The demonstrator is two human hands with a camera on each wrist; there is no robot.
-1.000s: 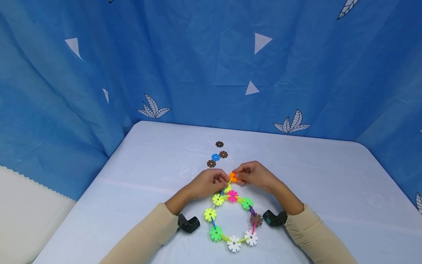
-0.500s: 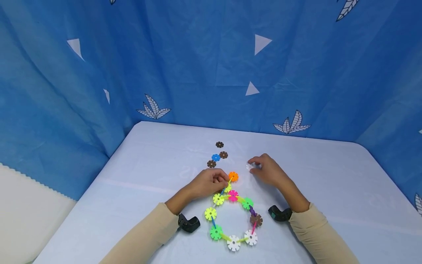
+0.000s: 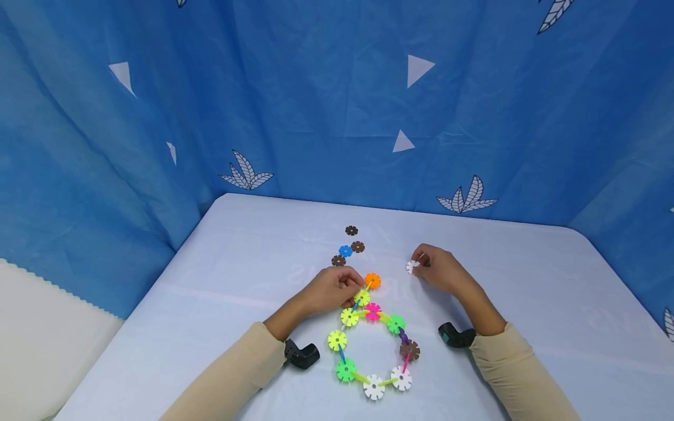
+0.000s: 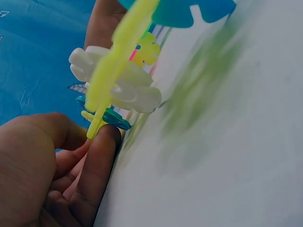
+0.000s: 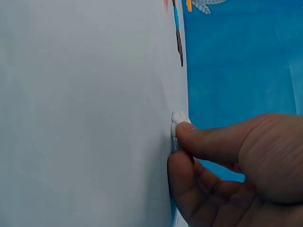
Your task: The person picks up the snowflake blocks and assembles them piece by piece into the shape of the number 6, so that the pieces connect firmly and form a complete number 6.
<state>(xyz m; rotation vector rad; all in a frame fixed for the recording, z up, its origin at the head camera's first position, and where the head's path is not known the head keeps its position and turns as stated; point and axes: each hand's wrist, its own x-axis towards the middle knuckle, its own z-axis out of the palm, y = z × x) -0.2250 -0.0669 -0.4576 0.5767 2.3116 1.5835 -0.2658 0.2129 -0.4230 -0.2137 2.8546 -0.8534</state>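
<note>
Slotted plastic discs linked edge to edge form a ring on the table, with a pink disc [image 3: 372, 311] at its top and a white disc [image 3: 374, 387] at its bottom. From its upper left a short tail runs out through a yellow disc [image 3: 362, 297] to an orange disc [image 3: 372, 280]. My left hand [image 3: 332, 290] pinches the tail by the yellow disc; in the left wrist view its thumb and finger meet at a yellow edge. Off to the right, my right hand [image 3: 444, 270] pinches a loose white disc [image 3: 412, 266], low over the tabletop in the right wrist view.
Beyond the left hand lie loose discs: a blue disc [image 3: 345, 251] and several brown ones, including a far brown disc [image 3: 351, 230]. The white table [image 3: 526, 280] ends at a blue patterned curtain [image 3: 337, 105]. Black wrist cameras sit on both wrists.
My right hand has let go of the orange disc and moved right, taking hold of a white disc and shifting it slightly right. The left hand stays at the tail.
</note>
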